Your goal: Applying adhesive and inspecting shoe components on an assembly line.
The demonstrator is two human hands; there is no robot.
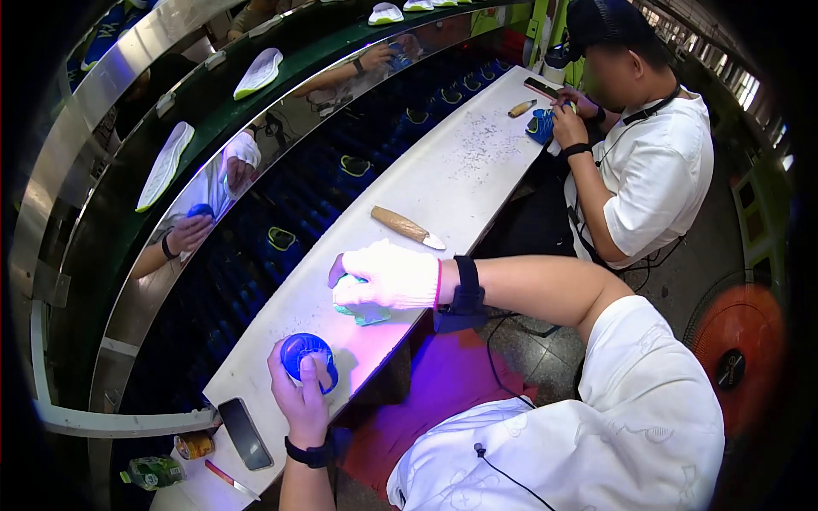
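My left hand (300,399) is closed around a blue shoe (296,347), held just above the near end of the white bench (294,300); its opening and heel end face up toward me. My right hand (388,274), in a white knit glove with a pink cuff, is closed on a crumpled light-green cloth (372,316) over the bench, apart from the shoe. Beyond the glove lies a knife (400,225) with a brown wrapped handle and a short pale blade. Purplish light falls across the glove and bench.
A phone (244,434), a red-handled cutter (230,479), a can (194,444) and a green bottle (153,473) are at the near end. White soles (166,166) ride a green conveyor to the left. A co-worker (643,162) handles another blue shoe (539,126). An orange fan (741,332) stands right.
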